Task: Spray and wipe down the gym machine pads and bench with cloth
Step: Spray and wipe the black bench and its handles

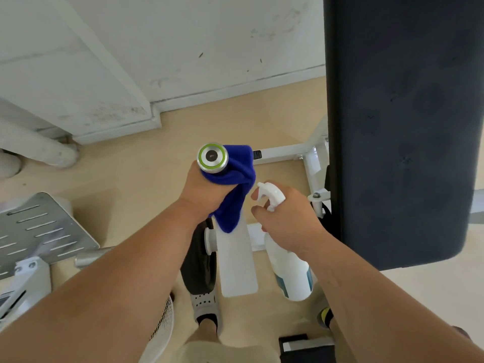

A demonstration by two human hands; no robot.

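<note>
My left hand grips a blue cloth wrapped around a machine handle, whose silver end cap with a green ring points up at me. A tail of the cloth hangs down below the hand. My right hand holds a white spray bottle by its neck, a finger on the trigger, the nozzle aimed left toward the cloth. A large dark padded bench back fills the right side.
White machine frame bars run along the beige floor behind the hands. A grey slotted metal footplate sits at the left. A white upright post and a black roller stand under my hands. White wall and skirting lie beyond. My feet show below.
</note>
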